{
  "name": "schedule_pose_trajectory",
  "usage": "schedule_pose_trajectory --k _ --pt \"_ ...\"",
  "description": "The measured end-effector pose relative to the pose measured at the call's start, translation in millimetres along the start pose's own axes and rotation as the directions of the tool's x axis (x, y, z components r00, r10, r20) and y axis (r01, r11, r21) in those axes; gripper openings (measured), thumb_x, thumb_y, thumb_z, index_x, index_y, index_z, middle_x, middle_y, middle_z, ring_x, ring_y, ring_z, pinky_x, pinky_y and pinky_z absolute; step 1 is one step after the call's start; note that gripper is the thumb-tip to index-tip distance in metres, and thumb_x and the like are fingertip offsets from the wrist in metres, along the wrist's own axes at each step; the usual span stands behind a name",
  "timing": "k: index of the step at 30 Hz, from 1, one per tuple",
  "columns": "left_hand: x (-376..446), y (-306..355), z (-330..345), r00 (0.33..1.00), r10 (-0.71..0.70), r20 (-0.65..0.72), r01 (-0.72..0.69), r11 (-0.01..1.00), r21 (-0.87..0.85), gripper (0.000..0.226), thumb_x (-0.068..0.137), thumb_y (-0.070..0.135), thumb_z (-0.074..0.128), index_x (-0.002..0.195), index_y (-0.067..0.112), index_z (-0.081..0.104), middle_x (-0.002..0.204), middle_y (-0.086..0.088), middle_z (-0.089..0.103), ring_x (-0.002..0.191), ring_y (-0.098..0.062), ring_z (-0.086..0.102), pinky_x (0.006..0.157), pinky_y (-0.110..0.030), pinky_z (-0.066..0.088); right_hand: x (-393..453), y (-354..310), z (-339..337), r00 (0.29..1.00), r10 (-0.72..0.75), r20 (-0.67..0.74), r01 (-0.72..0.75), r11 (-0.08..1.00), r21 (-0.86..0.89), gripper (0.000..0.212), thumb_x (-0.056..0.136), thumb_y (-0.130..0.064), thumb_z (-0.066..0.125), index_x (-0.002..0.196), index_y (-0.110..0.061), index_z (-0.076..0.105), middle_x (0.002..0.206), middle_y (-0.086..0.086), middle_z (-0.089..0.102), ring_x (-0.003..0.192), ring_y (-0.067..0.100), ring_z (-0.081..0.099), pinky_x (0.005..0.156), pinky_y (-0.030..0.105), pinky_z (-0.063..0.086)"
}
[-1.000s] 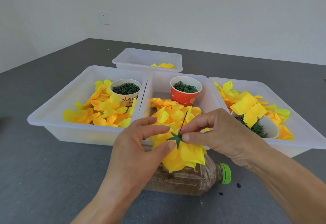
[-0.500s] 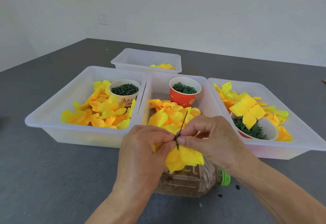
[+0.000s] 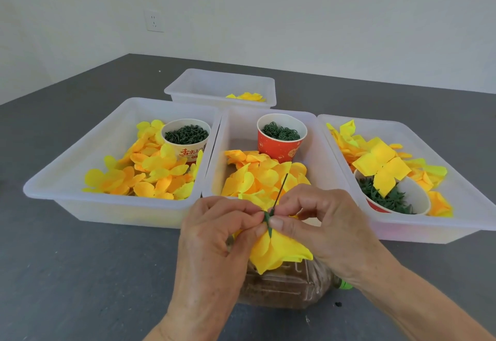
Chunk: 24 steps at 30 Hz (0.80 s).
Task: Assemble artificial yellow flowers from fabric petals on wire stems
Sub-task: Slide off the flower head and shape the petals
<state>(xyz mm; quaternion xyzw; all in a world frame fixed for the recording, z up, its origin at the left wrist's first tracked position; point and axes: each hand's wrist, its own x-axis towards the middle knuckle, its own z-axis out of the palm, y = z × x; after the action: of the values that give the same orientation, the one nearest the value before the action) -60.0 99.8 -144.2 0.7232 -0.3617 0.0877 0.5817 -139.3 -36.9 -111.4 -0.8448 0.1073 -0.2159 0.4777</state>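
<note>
- Flower (image 3: 279,252): held above a plastic bottle (image 3: 284,284) lying on a dark grey table (image 3: 80,273); white wall (image 3: 268,5) behind.
- Wire stem (image 3: 280,189): rises up and slightly right; yellow petals hang below.
- Left hand (image 3: 222,236) and right hand (image 3: 316,222): each pinches the green calyx (image 3: 268,222) between thumb and forefinger.
- Middle tray (image 3: 322,153): directly behind the flower.

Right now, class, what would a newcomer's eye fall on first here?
Both hands, left hand and right hand, pinch a yellow flower at centre front. Behind them, three white trays hold yellow petals, and a red cup of green pieces stands in the middle tray.
</note>
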Motion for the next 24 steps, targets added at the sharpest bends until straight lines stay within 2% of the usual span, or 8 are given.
schedule_pose_trajectory --k 3,7,10,12,15,20,24 --pt "-1.6 6.2 -3.6 1.0 -0.014 0.001 0.014 0.999 0.034 0.012 0.071 0.033 0.068 0.078 0.029 0.076 0.085 0.024 0.067 0.096 -0.005 0.056 0.081 -0.038 0.05 -3.6 -3.2 -0.6 1.0 0.021 -0.016 -0.02 0.998 0.054 0.008 0.069 -0.023 0.077 0.066 -0.028 0.072 0.074 -0.01 0.068 0.075 0.007 0.061 0.072 0.031 0.047" --pt "1.1 15.9 -10.7 0.998 -0.065 0.027 0.063 0.995 0.075 0.027 0.063 0.056 0.074 0.076 0.032 0.075 0.082 0.026 0.067 0.096 0.001 0.057 0.089 -0.042 0.047 -0.7 -8.9 -9.1 0.991 0.101 0.086 -0.112 0.984 0.14 0.014 0.074 -0.009 0.075 0.073 -0.023 0.076 0.08 0.0 0.071 0.081 0.012 0.065 0.078 0.035 0.051" --pt "4.5 21.4 -11.3 1.0 -0.015 0.026 0.009 0.977 0.213 0.024 0.061 0.047 0.075 0.076 0.028 0.076 0.079 0.02 0.068 0.091 -0.01 0.059 0.085 -0.049 0.046 3.7 -14.6 -10.0 0.984 0.106 0.143 -0.126 0.982 0.138 0.015 0.076 -0.002 0.073 0.078 -0.017 0.075 0.077 0.0 0.072 0.079 0.01 0.065 0.075 0.024 0.051" --pt "7.2 23.4 -9.5 0.998 0.056 0.042 -0.066 0.948 0.311 0.018 0.062 0.039 0.075 0.074 0.025 0.076 0.078 0.014 0.07 0.086 -0.018 0.062 0.081 -0.052 0.046 6.7 -17.6 -10.1 0.985 0.069 0.156 -0.084 0.992 0.092 0.018 0.076 -0.002 0.073 0.075 -0.019 0.074 0.075 -0.003 0.07 0.076 0.005 0.063 0.072 0.018 0.049" --pt "8.8 19.0 -5.8 0.987 0.151 0.061 -0.162 0.899 0.407 0.016 0.064 0.036 0.071 0.071 0.022 0.076 0.079 0.013 0.071 0.084 -0.021 0.063 0.08 -0.051 0.045 8.8 -14.5 -11.5 0.99 0.007 0.138 -0.004 1.0 -0.019 0.017 0.075 -0.008 0.075 0.073 -0.025 0.073 0.076 -0.004 0.066 0.077 0.008 0.06 0.074 0.022 0.044" --pt "1.0 6.5 -0.9 0.981 0.188 0.037 -0.191 0.938 0.29 0.028 0.074 0.041 0.067 0.079 0.016 0.077 0.084 0.011 0.071 0.09 -0.016 0.062 0.08 -0.049 0.048 3.5 -0.8 -7.1 0.985 -0.163 0.051 0.167 0.981 -0.102 0.005 0.074 -0.013 0.077 0.071 -0.015 0.073 0.082 -0.013 0.064 0.09 0.008 0.056 0.084 0.021 0.041" --pt "-3.2 1.5 3.3 0.979 0.206 -0.008 -0.199 0.952 0.232 0.027 0.075 0.04 0.066 0.08 0.015 0.076 0.087 0.011 0.071 0.099 -0.008 0.059 0.087 -0.052 0.047 -1.8 11.1 0.9 0.967 -0.251 -0.039 0.251 0.968 -0.027 0.008 0.075 -0.022 0.073 0.073 -0.014 0.071 0.081 -0.013 0.063 0.085 0.006 0.058 0.081 0.02 0.043"
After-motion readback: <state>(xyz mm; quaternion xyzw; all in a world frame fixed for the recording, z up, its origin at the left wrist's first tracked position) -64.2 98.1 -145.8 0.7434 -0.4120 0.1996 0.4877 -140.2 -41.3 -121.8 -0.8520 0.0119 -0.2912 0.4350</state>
